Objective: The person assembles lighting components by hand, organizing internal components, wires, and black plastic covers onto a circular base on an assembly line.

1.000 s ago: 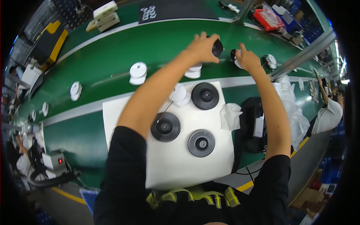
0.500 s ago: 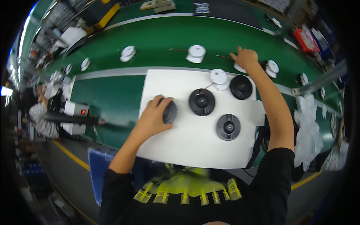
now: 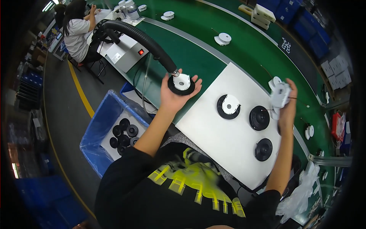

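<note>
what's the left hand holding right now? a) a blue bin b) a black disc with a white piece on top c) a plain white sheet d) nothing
b: the left hand cradles a black disc with a white piece on top, raised just under the end of the black hose.

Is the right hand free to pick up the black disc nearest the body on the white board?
Probably not yet: the right hand already grips a white part. The black disc itself lies uncovered on the white board.
</note>
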A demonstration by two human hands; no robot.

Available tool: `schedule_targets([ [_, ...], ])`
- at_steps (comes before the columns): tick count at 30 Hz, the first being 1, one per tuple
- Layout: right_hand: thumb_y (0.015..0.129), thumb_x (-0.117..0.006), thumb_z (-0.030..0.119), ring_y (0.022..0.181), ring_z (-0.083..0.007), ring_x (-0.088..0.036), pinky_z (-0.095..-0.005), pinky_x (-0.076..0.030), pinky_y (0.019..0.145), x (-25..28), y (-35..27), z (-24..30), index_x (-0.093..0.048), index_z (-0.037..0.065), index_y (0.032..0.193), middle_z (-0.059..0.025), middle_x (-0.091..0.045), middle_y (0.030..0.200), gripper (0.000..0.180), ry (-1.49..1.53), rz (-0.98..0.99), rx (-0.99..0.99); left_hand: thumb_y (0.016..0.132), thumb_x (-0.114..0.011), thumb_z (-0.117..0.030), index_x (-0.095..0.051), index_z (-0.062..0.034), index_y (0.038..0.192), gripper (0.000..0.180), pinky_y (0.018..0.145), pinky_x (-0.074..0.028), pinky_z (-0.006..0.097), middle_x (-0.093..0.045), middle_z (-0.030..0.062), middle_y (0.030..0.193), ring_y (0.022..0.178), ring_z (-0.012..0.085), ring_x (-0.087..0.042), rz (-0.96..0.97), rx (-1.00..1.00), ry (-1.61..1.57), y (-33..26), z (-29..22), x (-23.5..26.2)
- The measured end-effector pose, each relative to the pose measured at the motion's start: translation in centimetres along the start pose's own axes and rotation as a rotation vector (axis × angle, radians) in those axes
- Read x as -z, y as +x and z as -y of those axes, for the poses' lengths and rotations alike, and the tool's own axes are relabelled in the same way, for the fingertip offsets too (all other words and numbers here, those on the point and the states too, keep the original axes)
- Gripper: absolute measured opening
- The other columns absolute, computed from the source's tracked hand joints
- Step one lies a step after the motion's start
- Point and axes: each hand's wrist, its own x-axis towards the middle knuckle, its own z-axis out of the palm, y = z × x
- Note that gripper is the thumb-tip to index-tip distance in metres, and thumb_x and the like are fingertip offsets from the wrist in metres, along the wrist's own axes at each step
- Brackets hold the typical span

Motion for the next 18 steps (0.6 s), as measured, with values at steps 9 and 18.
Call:
schedule_targets([
  [9,0.106,-0.032,0.037,0.098,-0.0168,-0.061,-0.0333,-0.055,0.083,-22.1,-6.5,-9.0,-0.048,0.017,0.134,-0.0026,-0.058,0.114,0.038,0.556,0.206,-0.312,0.094,-0.045,-0.048,-0.05,-0.007,0.13,0.055,0.107,-0.036,0.055,-0.045,0.028,0.137,0.131,0.0476,-0.039,0.007,-0.105,-0.025,-1.9,-1.9,1.4],
  [18,0.105,-0.03,0.043,0.089,-0.0141,-0.063,-0.0274,-0.054,0.072,-26.4,-7.5,-13.3,-0.055,0.019,0.125,-0.0009,-0.063,0.105,0.04,0.811,0.32,-0.599,0.097,-0.046,-0.051,-0.038,-0.0299,0.147,0.055,0.086,-0.046,0.047,-0.037,0.0161,0.151,0.133,0.0525,-0.035,0.156,-0.039,0.277,-11.2,-8.0,3.2],
])
